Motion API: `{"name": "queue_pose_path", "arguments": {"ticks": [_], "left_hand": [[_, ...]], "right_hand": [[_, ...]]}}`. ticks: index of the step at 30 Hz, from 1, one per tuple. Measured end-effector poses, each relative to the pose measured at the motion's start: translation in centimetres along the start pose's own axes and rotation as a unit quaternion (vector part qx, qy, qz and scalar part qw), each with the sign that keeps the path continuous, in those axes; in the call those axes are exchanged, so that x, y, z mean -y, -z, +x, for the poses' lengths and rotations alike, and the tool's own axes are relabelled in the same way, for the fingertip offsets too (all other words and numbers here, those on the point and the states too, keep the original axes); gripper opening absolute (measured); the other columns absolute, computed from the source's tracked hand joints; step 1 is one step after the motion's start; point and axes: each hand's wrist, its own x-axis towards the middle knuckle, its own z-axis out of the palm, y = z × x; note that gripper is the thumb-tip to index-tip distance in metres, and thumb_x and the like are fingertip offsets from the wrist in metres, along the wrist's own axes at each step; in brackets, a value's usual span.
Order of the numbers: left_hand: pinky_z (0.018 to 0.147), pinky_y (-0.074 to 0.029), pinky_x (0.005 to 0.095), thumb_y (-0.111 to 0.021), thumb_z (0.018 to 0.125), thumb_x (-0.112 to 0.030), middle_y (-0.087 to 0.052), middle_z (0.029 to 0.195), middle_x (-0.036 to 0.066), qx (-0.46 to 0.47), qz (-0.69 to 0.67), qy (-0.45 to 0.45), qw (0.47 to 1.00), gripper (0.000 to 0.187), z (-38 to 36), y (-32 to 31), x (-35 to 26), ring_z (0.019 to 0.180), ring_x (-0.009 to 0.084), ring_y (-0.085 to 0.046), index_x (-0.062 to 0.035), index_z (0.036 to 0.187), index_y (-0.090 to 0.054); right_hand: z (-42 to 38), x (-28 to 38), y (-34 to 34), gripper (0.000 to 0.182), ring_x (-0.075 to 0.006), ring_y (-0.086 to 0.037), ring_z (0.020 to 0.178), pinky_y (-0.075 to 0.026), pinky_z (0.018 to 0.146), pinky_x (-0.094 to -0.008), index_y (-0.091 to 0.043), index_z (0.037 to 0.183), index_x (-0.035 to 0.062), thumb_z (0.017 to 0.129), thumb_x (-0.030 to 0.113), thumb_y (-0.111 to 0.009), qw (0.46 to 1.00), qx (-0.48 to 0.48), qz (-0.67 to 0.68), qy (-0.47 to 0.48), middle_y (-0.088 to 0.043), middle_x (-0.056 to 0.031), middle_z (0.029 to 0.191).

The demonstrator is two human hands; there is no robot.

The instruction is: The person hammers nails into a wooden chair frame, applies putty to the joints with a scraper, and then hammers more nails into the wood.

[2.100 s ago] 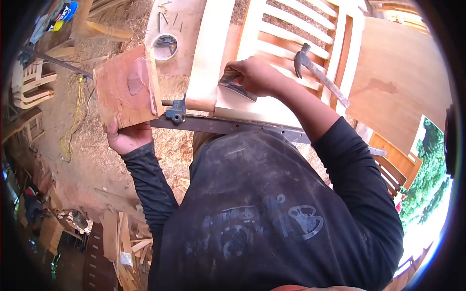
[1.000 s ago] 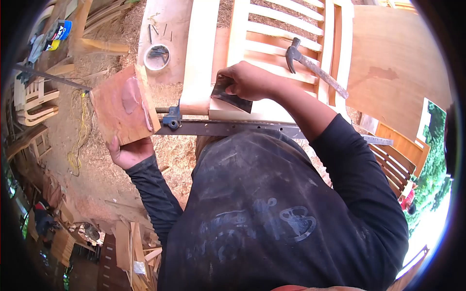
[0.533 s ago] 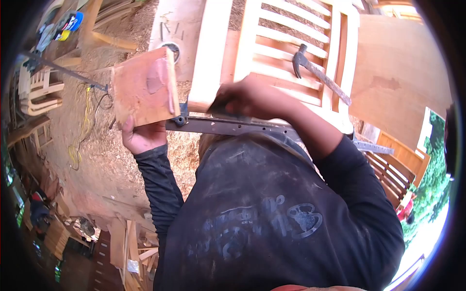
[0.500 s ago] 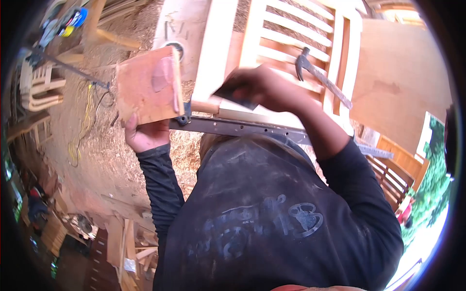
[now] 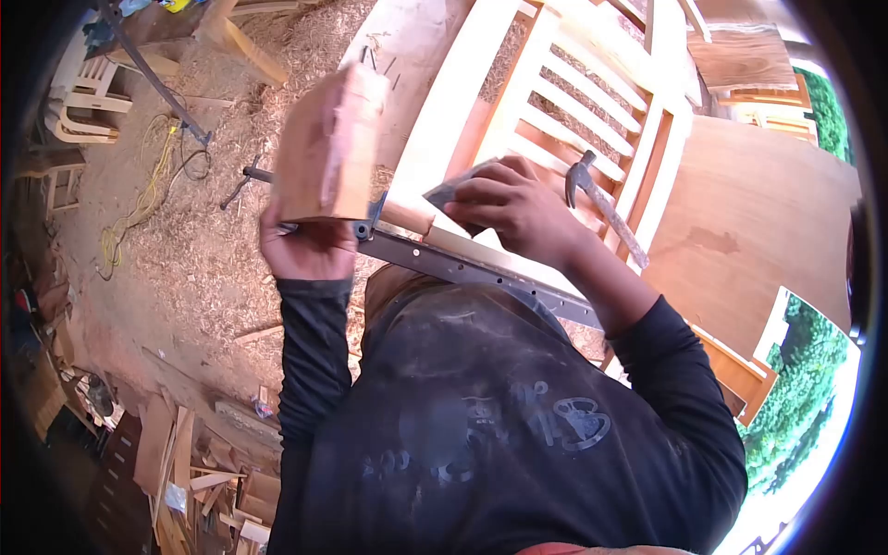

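My left hand (image 5: 310, 248) grips a wooden block (image 5: 335, 148) from below, left of the clamp; a pinkish patch runs down the block's near side. Fingers of my right hand (image 5: 513, 208) wrap round a dark flat piece (image 5: 446, 192), over the near edge of a pale slatted wooden frame (image 5: 504, 92). Most of that dark piece is covered by my fingers. Beyond my right hand a claw hammer (image 5: 606, 205) lies on the frame's slats.
A dark metal bar clamp (image 5: 462, 270) runs along the frame's near edge, close to my waist. A large board (image 5: 749, 231) is on the right. Yellow cord (image 5: 139, 208) and shavings cover the ground at left. Scrap wood (image 5: 171, 453) lies at lower left.
The block has turned in my left hand, showing its narrow side more, and has shifted right. My right hand has moved slightly right and down. The whole view has shifted too.
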Motion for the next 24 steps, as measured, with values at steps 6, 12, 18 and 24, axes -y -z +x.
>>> {"name": "queue_pose_path", "arguments": {"ticks": [6, 12, 18, 24], "left_hand": [[0.098, -0.057, 0.0614, -0.069, 0.088, -0.022, -0.055, 0.143, 0.020, 0.122, 0.136, -0.070, 0.981, 0.070, 0.5, -3.7, -5.4, 0.127, 0.0380, -0.060, -0.0007, 0.149, -0.040], [0.093, -0.058, 0.0628, -0.066, 0.089, -0.024, -0.056, 0.142, 0.020, 0.014, 0.172, -0.126, 0.977, 0.072, -0.8, 0.6, -4.4, 0.125, 0.0382, -0.061, -0.0022, 0.151, -0.037], [0.091, -0.061, 0.0575, -0.067, 0.088, -0.023, -0.055, 0.143, 0.019, -0.061, 0.192, -0.130, 0.971, 0.072, -2.1, 3.4, -3.6, 0.125, 0.0372, -0.061, -0.0028, 0.150, -0.038], [0.095, -0.059, 0.0583, -0.068, 0.087, -0.021, -0.056, 0.141, 0.019, -0.030, 0.194, -0.135, 0.971, 0.072, -1.5, 2.8, -3.5, 0.126, 0.0364, -0.060, -0.0018, 0.149, -0.038]], "right_hand": [[1.9, -4.6, 2.4, 0.025, -0.0309, -0.072, 0.099, -0.056, 0.087, -0.0420, -0.070, 0.120, 0.0063, 0.096, 0.007, -0.065, 0.957, 0.125, 0.101, -0.243, -0.075, -0.0141, 0.108], [3.4, -8.0, -2.1, 0.031, -0.0326, -0.071, 0.096, -0.054, 0.087, -0.0402, -0.066, 0.123, 0.0068, 0.092, 0.002, -0.064, 0.939, 0.165, 0.179, -0.243, -0.074, -0.0163, 0.105], [3.0, -9.0, -4.7, 0.037, -0.0349, -0.069, 0.096, -0.054, 0.083, -0.0443, -0.073, 0.115, 0.0121, 0.087, -0.006, -0.057, 0.955, 0.225, 0.076, -0.179, -0.074, -0.0120, 0.106], [6.0, -11.7, -3.6, 0.054, -0.0236, -0.068, 0.108, -0.050, 0.091, -0.0387, -0.078, 0.110, 0.0194, 0.072, -0.013, -0.055, 0.977, 0.206, 0.056, -0.004, -0.075, -0.0008, 0.115]]}}
